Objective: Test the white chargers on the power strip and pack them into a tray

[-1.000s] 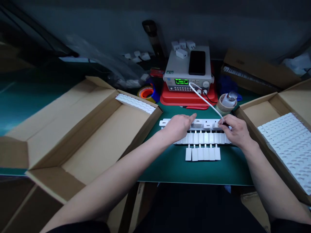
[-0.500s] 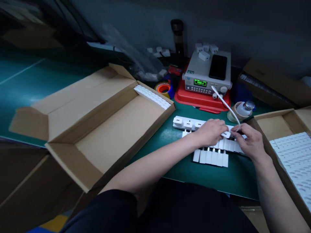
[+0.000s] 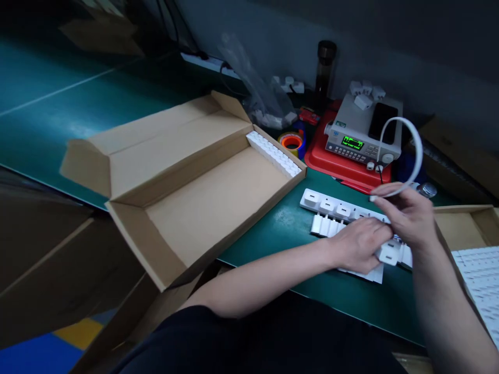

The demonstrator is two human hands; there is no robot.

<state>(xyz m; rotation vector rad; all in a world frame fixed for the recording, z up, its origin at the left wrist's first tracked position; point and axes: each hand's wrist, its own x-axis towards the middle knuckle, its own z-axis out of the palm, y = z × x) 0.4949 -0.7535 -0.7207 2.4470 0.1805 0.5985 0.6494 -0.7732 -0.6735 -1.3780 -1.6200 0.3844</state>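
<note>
My left hand (image 3: 362, 243) is closed, with a white charger (image 3: 388, 255) at its fingertips; a second white block lies right against that charger, and I cannot tell whether the hand holds both. Pinched in my right hand (image 3: 411, 213) is a white cable (image 3: 419, 150), its plug end poking out past the fingers, clear of any socket. Below the hands, a white power strip (image 3: 335, 200) carries several chargers in a row. More white chargers (image 3: 325, 226) lie in rows in front of the strip, partly hidden by my left hand and forearm.
A tester with a green display (image 3: 353, 143) stands on a red tray (image 3: 319, 161), with a phone and several chargers on top. An open cardboard box (image 3: 202, 208) at left has white pieces along one end. Another box (image 3: 462, 228) full of white pieces is at right. Tape rolls (image 3: 292, 143) sit behind.
My right hand has lifted the cable's plug away from the charger, and the cable now arches higher. My left hand has come nearer with the charger. The display no longer reads PASS. The view has shifted left.
</note>
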